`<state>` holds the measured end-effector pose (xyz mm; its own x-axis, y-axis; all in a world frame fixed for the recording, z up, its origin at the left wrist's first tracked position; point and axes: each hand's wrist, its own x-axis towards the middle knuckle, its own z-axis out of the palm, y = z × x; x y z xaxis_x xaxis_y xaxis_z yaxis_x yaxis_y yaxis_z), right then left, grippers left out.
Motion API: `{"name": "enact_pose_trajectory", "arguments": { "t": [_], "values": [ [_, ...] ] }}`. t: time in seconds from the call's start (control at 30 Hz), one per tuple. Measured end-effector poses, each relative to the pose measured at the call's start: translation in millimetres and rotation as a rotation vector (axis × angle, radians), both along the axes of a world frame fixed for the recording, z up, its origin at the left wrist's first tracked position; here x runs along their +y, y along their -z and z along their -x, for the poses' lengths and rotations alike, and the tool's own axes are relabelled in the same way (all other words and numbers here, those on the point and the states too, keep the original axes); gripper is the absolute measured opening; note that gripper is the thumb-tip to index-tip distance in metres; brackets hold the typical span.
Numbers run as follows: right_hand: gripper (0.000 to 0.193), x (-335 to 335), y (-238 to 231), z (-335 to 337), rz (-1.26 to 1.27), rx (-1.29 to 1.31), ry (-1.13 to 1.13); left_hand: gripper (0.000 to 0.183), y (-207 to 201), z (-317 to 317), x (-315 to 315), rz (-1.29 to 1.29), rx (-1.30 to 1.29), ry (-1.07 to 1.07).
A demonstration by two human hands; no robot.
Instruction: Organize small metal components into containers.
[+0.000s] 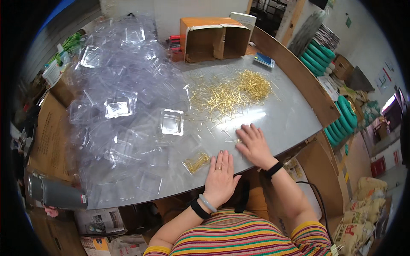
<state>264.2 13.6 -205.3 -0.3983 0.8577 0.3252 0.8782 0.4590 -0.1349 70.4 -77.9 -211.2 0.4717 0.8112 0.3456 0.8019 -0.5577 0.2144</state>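
Your left hand (pixel 220 176) lies flat, fingers spread, on the grey bench (pixel 290 115) beside a clear plastic tray of gold pins (pixel 197 162). Your right hand (pixel 253 143), also flat, covers scattered brass pins (pixel 232 94).

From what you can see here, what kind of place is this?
Probably a small workshop or packing room. A heap of thin gold metal pins lies on the grey worktable, beside a big pile of clear plastic trays. An open cardboard box stands behind, and sacks sit on the floor.
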Motion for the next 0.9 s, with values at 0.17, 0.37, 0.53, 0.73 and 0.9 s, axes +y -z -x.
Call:
{"name": "enact_pose_trajectory", "arguments": {
  "t": [0.17, 0.37, 0.53, 0.73, 0.9],
  "values": [
    [0.044, -2.3, -3.1, 11.9, 0.100, 0.307, 0.195, 0.073, 0.8, 2.4, 2.0, -0.004, -0.023, 0.023],
    [0.036, -6.7, -33.1, -3.2, 0.139, 0.987, 0.248, 0.067, -0.9, 8.8, 1.8, 0.023, -0.243, 0.120],
    [0.027, -23.6, -81.0, 16.2, 0.426, 2.186, -0.024, 0.063, -4.1, -16.2, -34.2, 0.979, -1.255, 0.379],
    [0.021, -8.5, -68.8, 17.7, 0.690, 2.518, -0.191, 0.048, -0.8, -41.1, -42.0, 1.243, -1.534, 0.465],
    [0.018, -7.6, -53.3, 20.5, -0.057, 1.219, 0.035, 0.041, 16.1, -42.9, -29.9, 1.402, -1.432, 0.617]
  ]
}}
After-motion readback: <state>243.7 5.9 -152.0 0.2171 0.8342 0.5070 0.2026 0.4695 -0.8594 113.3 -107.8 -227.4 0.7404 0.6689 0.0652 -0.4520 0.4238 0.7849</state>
